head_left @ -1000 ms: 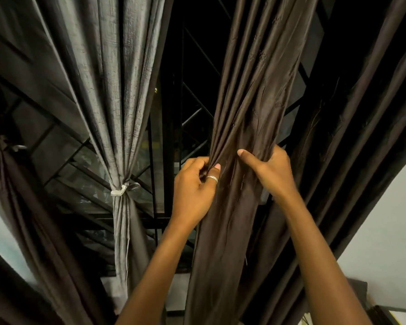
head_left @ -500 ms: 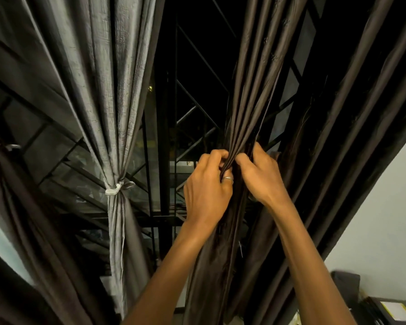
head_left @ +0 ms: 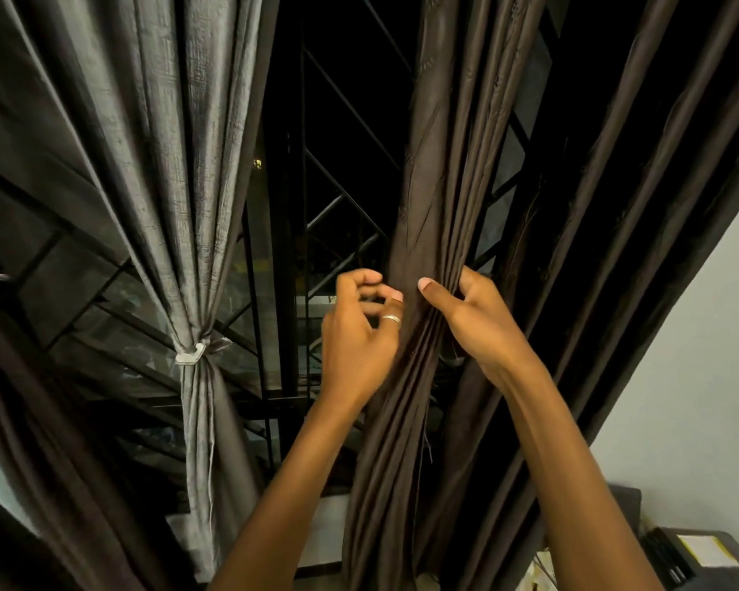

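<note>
Both our hands are gathering the brown curtain (head_left: 423, 185) hanging at the window grille (head_left: 342, 263).
We are clasping its soft, light, probably slippery pleats in our right hand (head_left: 478, 330), thumb in front; our left hand (head_left: 357, 339) is hovering half-curled beside them, holding nothing. Encircling all folds mid-height seems best.

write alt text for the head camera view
A person's right hand grips a gathered brown curtain at a dark barred window; the left hand hovers loosely curled beside it. To the left hangs a grey curtain, already tied back.
</note>
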A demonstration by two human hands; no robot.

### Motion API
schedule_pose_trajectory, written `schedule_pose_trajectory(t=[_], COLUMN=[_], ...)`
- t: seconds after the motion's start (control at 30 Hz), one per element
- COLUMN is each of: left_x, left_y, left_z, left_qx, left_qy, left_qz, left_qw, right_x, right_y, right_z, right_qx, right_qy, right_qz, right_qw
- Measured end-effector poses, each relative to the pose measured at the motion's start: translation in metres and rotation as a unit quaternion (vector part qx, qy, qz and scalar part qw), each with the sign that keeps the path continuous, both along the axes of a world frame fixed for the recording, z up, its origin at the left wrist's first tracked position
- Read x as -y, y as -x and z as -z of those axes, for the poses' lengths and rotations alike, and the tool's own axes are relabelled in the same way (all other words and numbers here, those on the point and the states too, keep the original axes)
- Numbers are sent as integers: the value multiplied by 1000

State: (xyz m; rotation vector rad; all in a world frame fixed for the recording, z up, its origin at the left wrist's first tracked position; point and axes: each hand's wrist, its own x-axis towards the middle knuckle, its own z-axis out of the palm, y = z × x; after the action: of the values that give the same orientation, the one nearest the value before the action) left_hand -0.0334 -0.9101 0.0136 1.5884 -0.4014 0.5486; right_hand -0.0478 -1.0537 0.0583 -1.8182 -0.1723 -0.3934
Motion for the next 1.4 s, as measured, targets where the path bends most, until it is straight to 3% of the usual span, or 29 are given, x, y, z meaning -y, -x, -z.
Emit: schedule_pose_trajectory(t=[0.1,0.27,0.47,0.67,0.77,0.9,1.1,1.2,1.4], left_x=[-9,-23,-21,-22,-25,-27,-11,-4,-1], left_y=[-14,-30,-40,-54,-58,-57,-40,-30,-30], left_z=[-12,-28,-33,-34,-33,-36,-28,-23,-23], left_qx=[-36,-164,-171,-132,-85,-34,73,130,149], left_qy=[-20,-31,-95,-155,-220,-245,-210,-248,-295], left_qz=[21,254,328,275,181,100,-24,-83,-119], left_qw=[999,953,924,940,955,964,975,956,936], right_x=[4,9,9,11,18,25,13,10,22], right_y=[-2,-2,-4,-7,-12,-17,-11,-7,11], right_z=[-1,1,3,1,-2,-6,-5,-4,-10], right_qx=[-10,-11,-20,-13,-3,44,85,69,-10], right_qy=[-33,-84,-115,-60,91,308,403,404,171], right_qz=[-25,-57,-92,-70,4,130,235,252,171], right_qw=[999,995,989,996,996,941,881,877,970])
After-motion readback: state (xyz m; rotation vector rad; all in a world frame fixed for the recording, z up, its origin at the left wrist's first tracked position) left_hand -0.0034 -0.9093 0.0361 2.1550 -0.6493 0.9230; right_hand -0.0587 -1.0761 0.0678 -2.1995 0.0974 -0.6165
